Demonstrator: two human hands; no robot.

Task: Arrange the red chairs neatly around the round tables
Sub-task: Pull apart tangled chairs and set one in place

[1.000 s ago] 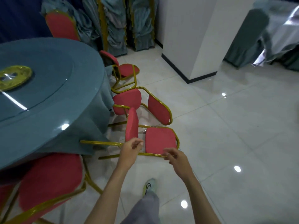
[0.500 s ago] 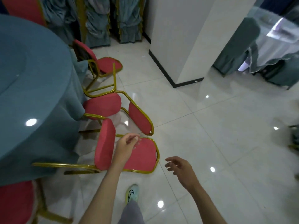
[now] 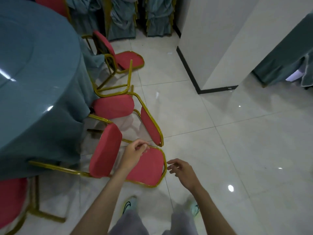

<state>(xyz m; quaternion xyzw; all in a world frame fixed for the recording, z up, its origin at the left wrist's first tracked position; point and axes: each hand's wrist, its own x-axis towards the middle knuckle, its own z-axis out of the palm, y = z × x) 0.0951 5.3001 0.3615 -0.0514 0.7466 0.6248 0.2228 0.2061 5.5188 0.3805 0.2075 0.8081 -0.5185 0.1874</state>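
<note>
A round table [image 3: 42,82] under a teal cloth fills the left. Three red chairs with gold frames lie tipped on the floor beside it. The nearest red chair [image 3: 149,168] lies with one pad flat on the tiles, the other pad [image 3: 105,150] on edge, and its legs under the cloth. My left hand [image 3: 133,155] is over it, with fingers curled on the gold rim at the far edge. My right hand [image 3: 183,172] hovers just right of the rim with fingers spread, touching nothing. A second tipped chair [image 3: 113,106] and a third [image 3: 125,59] lie further back.
Another red chair [image 3: 11,200] stands at the bottom left against the table. A white pillar [image 3: 211,39] with a black base rises at the back right. Stacked covered chairs [image 3: 122,17] line the far wall. A second draped table [image 3: 288,56] is at the right. My shoes [image 3: 128,204] are on open tiles.
My right hand has let go of the nearest chair and drawn off to its right. The chair now lies flat on the floor, and my left hand stays at its rim.
</note>
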